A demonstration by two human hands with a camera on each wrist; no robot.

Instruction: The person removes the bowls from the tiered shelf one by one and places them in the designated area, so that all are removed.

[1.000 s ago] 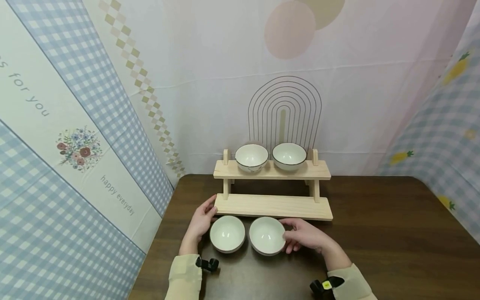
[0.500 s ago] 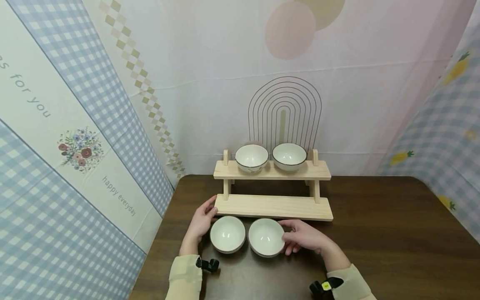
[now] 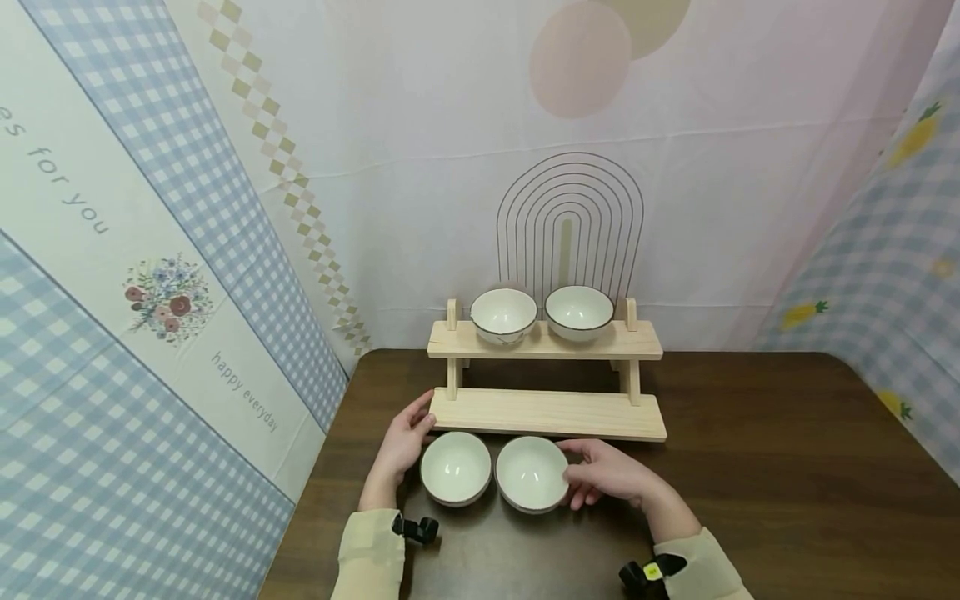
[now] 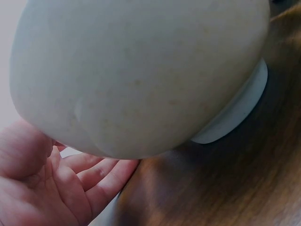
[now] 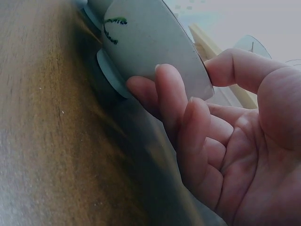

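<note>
With right fingers (image 5: 170, 89), pinching the right front bowl (image 3: 531, 473) by its rim; with left fingers (image 3: 415, 408), outstretched, touching the wooden rack (image 3: 547, 413). Seemingly set on the surface (image 3: 757, 475). Probably light, rigid, breakable: best held by rim and wall.

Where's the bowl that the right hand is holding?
In the head view, the held bowl is just right of the front left bowl and in front of the wooden stand, with the right hand at its right side.
</note>
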